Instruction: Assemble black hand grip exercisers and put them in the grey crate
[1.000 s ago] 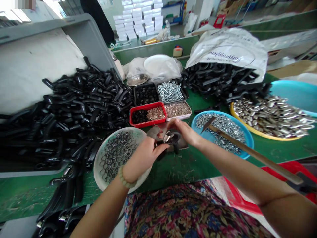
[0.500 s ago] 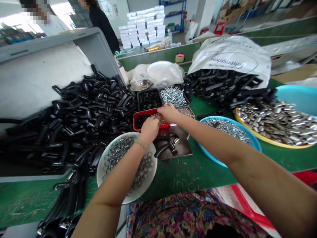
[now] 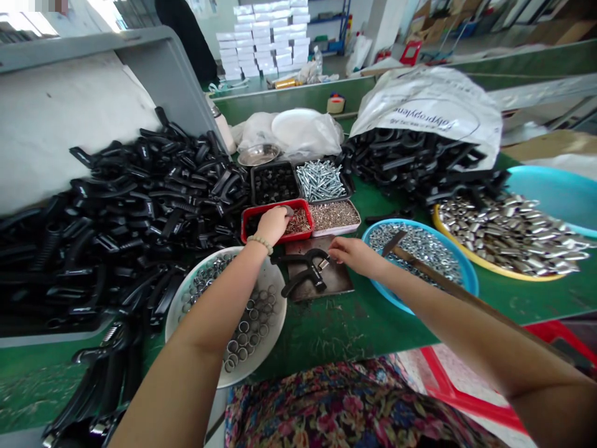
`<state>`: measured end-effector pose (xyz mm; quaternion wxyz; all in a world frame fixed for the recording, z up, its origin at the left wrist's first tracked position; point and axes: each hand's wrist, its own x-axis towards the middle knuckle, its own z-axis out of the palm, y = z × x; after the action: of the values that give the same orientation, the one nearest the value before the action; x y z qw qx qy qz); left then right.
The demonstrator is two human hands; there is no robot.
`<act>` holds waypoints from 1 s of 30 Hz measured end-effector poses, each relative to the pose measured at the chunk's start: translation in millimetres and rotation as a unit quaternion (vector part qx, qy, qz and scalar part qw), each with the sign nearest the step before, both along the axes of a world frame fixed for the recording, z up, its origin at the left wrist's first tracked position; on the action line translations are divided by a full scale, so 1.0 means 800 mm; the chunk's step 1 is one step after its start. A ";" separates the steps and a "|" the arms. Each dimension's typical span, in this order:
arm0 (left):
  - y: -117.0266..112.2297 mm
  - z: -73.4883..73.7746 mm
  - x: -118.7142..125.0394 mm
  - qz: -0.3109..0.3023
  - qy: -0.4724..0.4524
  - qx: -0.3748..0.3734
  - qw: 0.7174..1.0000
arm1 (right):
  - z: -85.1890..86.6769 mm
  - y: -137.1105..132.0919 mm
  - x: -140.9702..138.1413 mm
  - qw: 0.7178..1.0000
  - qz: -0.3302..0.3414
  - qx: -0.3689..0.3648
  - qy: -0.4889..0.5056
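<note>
left hand point(image 3: 273, 225): curled over red plastic tray point(image 3: 280, 201), pinch unclear | right hand point(image 3: 354, 256): fingers together, just beside black plastic spring clamp point(image 3: 298, 281) on brown board point(image 3: 336, 286) | risk: careless nudge sliding clamp off board

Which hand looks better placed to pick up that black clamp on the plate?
Probably the right hand: its fingertips are almost at the black plastic clamp on the dark metal plate. The left hand is farther off, reaching into the red tray.
</note>
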<state>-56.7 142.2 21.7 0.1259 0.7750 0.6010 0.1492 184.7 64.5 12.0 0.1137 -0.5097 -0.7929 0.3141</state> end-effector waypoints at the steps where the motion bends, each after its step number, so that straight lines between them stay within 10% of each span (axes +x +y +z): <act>1: 0.001 0.000 0.000 0.010 -0.009 0.003 1.000 | 0.001 0.000 -0.003 1.000 0.003 0.012 -0.013; 13: -0.047 0.012 0.023 0.036 -0.319 -0.050 0.946 | 0.011 -0.020 -0.019 0.971 0.060 0.148 -0.178; 20: -0.132 -0.004 0.029 -0.066 -0.264 -0.057 0.961 | -0.016 -0.034 0.012 0.922 0.147 0.312 -0.179; 30: -0.138 -0.026 0.050 -0.007 -0.136 -0.024 0.990 | -0.002 -0.038 0.102 0.934 -0.006 0.321 -0.157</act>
<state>-16.8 32.1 1.1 0.2262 0.7486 0.5761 0.2378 266.3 33.9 10.0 0.1470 -0.4933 -0.8563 -0.0417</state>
